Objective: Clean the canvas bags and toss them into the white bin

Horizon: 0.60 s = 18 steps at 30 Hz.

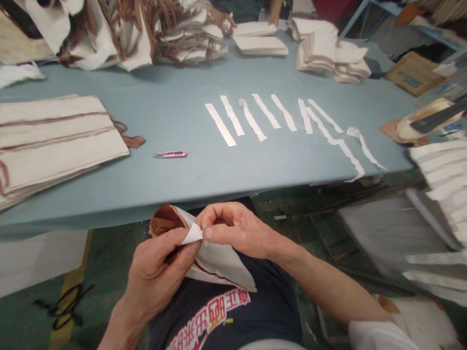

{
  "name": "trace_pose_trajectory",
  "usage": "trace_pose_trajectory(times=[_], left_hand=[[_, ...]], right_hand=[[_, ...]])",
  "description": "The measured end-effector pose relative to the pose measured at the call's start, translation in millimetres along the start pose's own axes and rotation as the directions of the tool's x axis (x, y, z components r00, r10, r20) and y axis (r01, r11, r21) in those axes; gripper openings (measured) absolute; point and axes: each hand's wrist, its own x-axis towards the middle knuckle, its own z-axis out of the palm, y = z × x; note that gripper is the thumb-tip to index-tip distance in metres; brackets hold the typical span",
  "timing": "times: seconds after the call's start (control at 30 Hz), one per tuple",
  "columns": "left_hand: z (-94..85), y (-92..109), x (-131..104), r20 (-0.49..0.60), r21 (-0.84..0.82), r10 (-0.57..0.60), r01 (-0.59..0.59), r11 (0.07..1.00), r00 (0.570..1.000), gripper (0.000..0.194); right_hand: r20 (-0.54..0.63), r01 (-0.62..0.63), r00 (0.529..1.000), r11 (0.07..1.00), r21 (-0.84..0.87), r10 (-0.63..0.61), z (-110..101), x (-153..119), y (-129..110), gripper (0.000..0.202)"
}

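Over my lap is a cream fabric piece (222,260) with a brown inner side and a dark brown line along it, curled up at its left end. My left hand (160,267) is closed on it, thumb and fingers pinching a folded white corner (192,234). From the right, my right hand (237,231) pinches the tip of that same white bit between thumb and forefinger. The fingertips of both hands nearly meet there. Whether the white bit is a separate strip or part of the fabric, I cannot tell.
On the blue-green table (175,107) lie several white strips (221,125), pink thread snips (170,154) and a stack of cream pieces (58,141). Fabric piles (189,36) line the back, near another person's hands (222,20). A cardboard box (414,74) stands at right.
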Motion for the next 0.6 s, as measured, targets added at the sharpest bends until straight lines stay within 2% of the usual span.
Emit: trace_pose_trajectory(times=[0.07,0.13,0.2,0.27,0.33,0.37,0.4,0.43,0.47,0.5,0.53,0.6], left_hand=[[0.7,1,0,-0.019,0.001,-0.023,0.023,1.0,1.0,0.012],[2.0,2,0,-0.037,-0.003,-0.072,0.072,0.997,0.997,0.014],[3.7,4,1,-0.042,-0.031,-0.122,0.121,0.992,0.992,0.016],[5.6,7,2,-0.032,-0.066,-0.154,0.152,0.986,0.988,0.018],[7.2,8,3,-0.028,-0.074,-0.174,0.171,0.982,0.984,0.019],[7.9,8,3,-0.029,-0.067,-0.178,0.175,0.982,0.984,0.02],[8.3,8,3,-0.031,-0.059,-0.179,0.177,0.983,0.983,0.021],[8.5,8,3,-0.033,-0.051,-0.178,0.177,0.983,0.983,0.022],[8.4,8,2,-0.034,-0.046,-0.173,0.172,0.984,0.984,0.021],[8.1,8,1,-0.033,-0.041,-0.167,0.166,0.985,0.985,0.021],[7.5,8,1,-0.032,-0.041,-0.161,0.159,0.986,0.986,0.02],[6.2,8,0,-0.028,-0.04,-0.143,0.141,0.989,0.989,0.018]], right_hand=[[-0.071,0.152,0.985,0.984,-0.093,-0.159,5,-2,2,0.018],[-0.126,0.322,0.926,0.92,-0.223,-0.355,9,-3,6,0.014],[-0.145,0.43,0.86,0.849,-0.307,-0.489,11,-2,12,0.013],[-0.127,0.499,0.797,0.762,-0.413,-0.59,10,0,17,0.013],[-0.114,0.541,0.705,0.635,-0.552,-0.7,4,2,21,0.014],[-0.143,0.536,0.663,0.599,-0.595,-0.735,1,2,21,0.013],[-0.204,0.515,0.638,0.608,-0.604,-0.743,-3,2,22,0.012],[-0.283,0.481,0.638,0.657,-0.58,-0.716,-6,1,22,0.011],[-0.349,0.438,0.664,0.721,-0.537,-0.662,-9,1,21,0.011],[-0.374,0.391,0.71,0.776,-0.496,-0.597,-12,0,21,0.013],[-0.355,0.349,0.764,0.807,-0.476,-0.539,-13,-1,20,0.016],[-0.236,0.319,0.847,0.811,-0.489,-0.476,-13,-2,21,0.02]])
